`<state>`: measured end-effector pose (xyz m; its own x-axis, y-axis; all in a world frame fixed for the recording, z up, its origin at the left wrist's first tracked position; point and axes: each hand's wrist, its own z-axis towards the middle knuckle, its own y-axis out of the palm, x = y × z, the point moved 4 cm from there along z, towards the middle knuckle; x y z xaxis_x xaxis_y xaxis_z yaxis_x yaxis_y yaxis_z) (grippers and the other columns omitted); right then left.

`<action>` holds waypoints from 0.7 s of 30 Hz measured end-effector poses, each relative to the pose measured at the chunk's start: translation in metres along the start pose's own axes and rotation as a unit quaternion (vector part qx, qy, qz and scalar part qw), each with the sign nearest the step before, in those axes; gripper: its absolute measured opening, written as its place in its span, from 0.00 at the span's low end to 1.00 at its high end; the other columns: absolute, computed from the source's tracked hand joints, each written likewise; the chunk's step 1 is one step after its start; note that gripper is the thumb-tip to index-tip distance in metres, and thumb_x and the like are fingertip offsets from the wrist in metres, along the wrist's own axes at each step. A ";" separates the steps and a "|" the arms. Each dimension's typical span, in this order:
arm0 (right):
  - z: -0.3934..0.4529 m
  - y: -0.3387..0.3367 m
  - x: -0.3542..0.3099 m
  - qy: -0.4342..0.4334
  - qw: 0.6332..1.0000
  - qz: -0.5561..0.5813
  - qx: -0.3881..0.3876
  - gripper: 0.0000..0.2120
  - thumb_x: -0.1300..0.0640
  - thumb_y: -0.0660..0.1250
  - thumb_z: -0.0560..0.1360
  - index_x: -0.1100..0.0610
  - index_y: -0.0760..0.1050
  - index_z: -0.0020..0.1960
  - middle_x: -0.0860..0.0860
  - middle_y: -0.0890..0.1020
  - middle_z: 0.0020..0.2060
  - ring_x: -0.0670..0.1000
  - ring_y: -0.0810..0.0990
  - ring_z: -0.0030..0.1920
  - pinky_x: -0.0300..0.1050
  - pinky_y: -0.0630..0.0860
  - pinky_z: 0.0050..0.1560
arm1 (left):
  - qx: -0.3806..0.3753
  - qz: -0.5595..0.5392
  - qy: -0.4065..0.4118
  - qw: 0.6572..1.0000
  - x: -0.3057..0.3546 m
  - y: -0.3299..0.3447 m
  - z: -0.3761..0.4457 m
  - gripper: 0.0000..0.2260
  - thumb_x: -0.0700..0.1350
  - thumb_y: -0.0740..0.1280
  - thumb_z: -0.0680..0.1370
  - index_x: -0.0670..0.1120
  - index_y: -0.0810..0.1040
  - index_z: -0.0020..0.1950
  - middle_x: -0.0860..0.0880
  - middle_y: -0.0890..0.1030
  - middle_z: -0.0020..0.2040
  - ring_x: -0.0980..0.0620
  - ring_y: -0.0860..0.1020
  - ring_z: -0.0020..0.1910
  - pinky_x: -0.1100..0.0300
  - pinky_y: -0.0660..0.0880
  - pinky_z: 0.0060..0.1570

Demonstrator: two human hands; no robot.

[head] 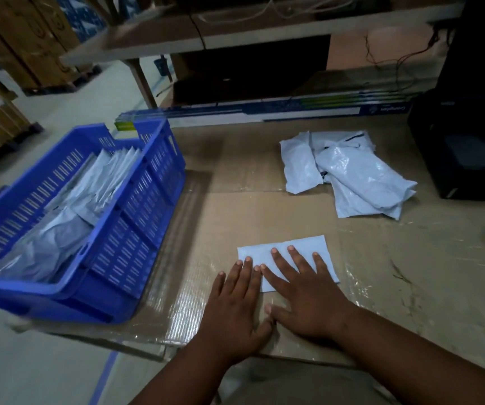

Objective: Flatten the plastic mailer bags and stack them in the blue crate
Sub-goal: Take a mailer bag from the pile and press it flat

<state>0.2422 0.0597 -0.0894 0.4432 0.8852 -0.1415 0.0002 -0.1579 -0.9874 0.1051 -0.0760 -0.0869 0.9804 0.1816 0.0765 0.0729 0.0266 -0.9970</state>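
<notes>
A small pale-blue mailer bag (305,245) lies flat on the cardboard-covered table near the front edge. My right hand (302,293) presses on it with fingers spread and straight. My left hand (236,311) lies flat beside it, its fingertips touching the bag's left edge. The blue crate (136,217) stands at the left of the table and holds several flattened mailer bags (89,197). A loose pile of crumpled mailer bags (352,173) sits at the back right.
A dark box-like device (469,147) stands at the right edge. Long flat boxes (264,111) lie along the table's back under a shelf (235,27). Stacked cartons (16,54) stand on the floor at the left.
</notes>
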 end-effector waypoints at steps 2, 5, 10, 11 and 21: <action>-0.004 -0.002 0.004 -0.019 1.000 0.000 0.010 0.40 0.25 0.50 0.78 0.37 0.42 0.85 0.46 0.40 0.85 0.56 0.38 0.85 0.71 0.40 0.79 | -0.009 -0.004 -0.010 1.000 0.001 0.000 0.000 0.41 0.70 0.55 0.81 0.49 0.50 0.87 0.47 0.45 0.87 0.46 0.46 0.85 0.38 0.56 0.79; -0.016 -0.006 0.016 0.000 0.999 0.003 0.038 0.42 0.26 0.51 0.78 0.39 0.39 0.85 0.47 0.39 0.85 0.54 0.37 0.84 0.68 0.39 0.80 | 0.013 -0.004 -0.010 1.000 0.006 -0.004 0.007 0.42 0.72 0.55 0.81 0.44 0.59 0.85 0.43 0.52 0.86 0.42 0.51 0.85 0.36 0.60 0.77; -0.031 -0.013 0.058 0.064 0.998 -0.007 0.012 0.45 0.24 0.49 0.76 0.41 0.37 0.85 0.48 0.36 0.84 0.52 0.32 0.83 0.65 0.37 0.81 | 0.033 0.005 0.095 0.995 0.037 -0.010 0.044 0.44 0.73 0.55 0.80 0.48 0.50 0.87 0.46 0.47 0.87 0.46 0.44 0.85 0.37 0.53 0.81; -0.033 -0.012 0.063 0.066 0.998 -0.002 0.008 0.45 0.23 0.49 0.76 0.42 0.38 0.85 0.48 0.37 0.85 0.51 0.33 0.83 0.65 0.38 0.81 | 0.023 0.007 0.109 0.994 0.043 -0.006 0.051 0.44 0.74 0.55 0.79 0.48 0.50 0.87 0.48 0.45 0.87 0.47 0.43 0.85 0.37 0.53 0.80; -0.032 -0.009 0.068 0.078 0.997 0.011 0.000 0.45 0.20 0.46 0.75 0.41 0.40 0.85 0.44 0.35 0.84 0.49 0.33 0.83 0.68 0.39 0.80 | 0.027 -0.005 0.130 0.991 0.048 0.010 0.061 0.43 0.74 0.52 0.80 0.46 0.54 0.86 0.48 0.50 0.87 0.48 0.46 0.85 0.38 0.51 0.81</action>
<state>0.3012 0.1073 -0.0877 0.5768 0.8030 -0.1501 -0.0105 -0.1764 -0.9843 0.1418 -0.0075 -0.0923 0.9943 -0.0772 0.0735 0.0797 0.0810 -0.9935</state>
